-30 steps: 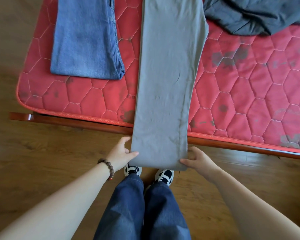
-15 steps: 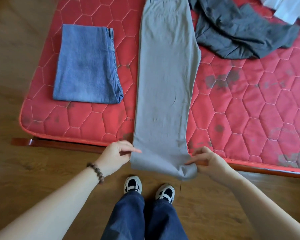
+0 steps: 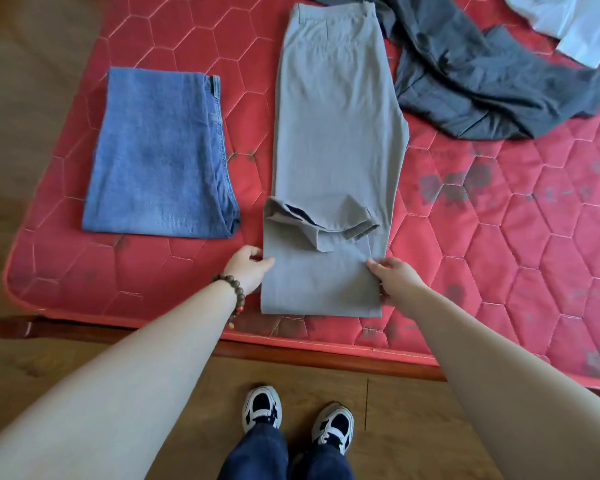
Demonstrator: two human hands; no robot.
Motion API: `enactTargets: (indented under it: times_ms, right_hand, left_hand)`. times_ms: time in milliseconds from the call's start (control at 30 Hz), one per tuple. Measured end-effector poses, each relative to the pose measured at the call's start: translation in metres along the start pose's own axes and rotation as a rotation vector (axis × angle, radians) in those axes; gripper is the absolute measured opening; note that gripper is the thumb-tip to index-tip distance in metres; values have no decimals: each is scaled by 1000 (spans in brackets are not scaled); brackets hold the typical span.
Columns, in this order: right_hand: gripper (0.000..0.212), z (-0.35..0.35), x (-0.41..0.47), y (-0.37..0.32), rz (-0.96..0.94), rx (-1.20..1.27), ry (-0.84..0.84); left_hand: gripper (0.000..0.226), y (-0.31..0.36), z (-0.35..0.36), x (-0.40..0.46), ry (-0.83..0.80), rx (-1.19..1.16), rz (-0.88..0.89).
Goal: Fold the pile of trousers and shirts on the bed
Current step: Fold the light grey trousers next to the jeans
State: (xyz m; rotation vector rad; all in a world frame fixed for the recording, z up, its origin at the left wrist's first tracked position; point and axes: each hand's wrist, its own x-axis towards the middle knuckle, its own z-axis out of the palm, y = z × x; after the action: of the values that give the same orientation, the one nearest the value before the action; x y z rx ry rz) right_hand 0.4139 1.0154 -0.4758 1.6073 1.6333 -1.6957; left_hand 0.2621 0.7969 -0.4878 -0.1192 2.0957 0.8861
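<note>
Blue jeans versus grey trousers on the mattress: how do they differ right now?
The blue jeans are a finished folded rectangle, untouched; the grey trousers lie long, only their hem end turned up. The left hand and right hand grip the grey trousers' fold. Both lie on the red mattress.

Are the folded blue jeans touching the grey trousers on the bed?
Apart. The head view shows a strip of red mattress between the blue jeans and the grey trousers.
</note>
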Motion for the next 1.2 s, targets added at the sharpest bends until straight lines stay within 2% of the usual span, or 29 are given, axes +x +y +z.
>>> enactTargets:
  times_ms: [100, 200, 300, 400, 467, 567, 700, 833, 900, 1000, 1033, 1100, 1200]
  right_hand:
    - [23, -1, -1, 5, -61, -148, 48]
    - [26, -1, -6, 13, -95, -212, 71]
    - [28, 0, -12, 18, -65, -217, 105]
    - [17, -1, -8, 12, -97, -203, 155]
    - [23, -4, 0, -2, -146, -61, 172]
    - [43, -7, 15, -28, -167, 235, 77]
    - [61, -5, 26, -50, -127, 372, -85]
    - [54, -13, 30, -61, -193, 461, -206]
    - [44, -18, 35, -66, -235, 465, -192]
    - [33, -19, 47, -67, -194, 252, -21]
    - [29, -18, 51, -66, -187, 192, -3]
    - [30, -16, 57, -65, -215, 103, 5]
    - [57, -17, 65, -71, -317, 16, 64]
  left_hand:
    - [31, -6, 0, -1, -32, -141, -28]
    - [35, -10, 4, -4, 42, -111, 9]
    - [39, -12, 9, -7, 39, -73, 16]
    - [40, -5, 9, -1, 65, -94, 47]
    - [45, 5, 8, 9, 79, -133, 74]
    - [39, 24, 7, 27, 79, -164, 101]
    - [23, 51, 8, 42, 135, -193, 137]
    - [24, 77, 7, 46, 58, -396, 175]
    - [22, 85, 8, 51, 94, -442, 172]
    - [5, 87, 8, 61, 203, -84, 140]
    - [8, 87, 9, 63, 223, 6, 146]
    - [26, 88, 12, 66, 244, 32, 189]
    - [51, 96, 12, 73, 254, 42, 281]
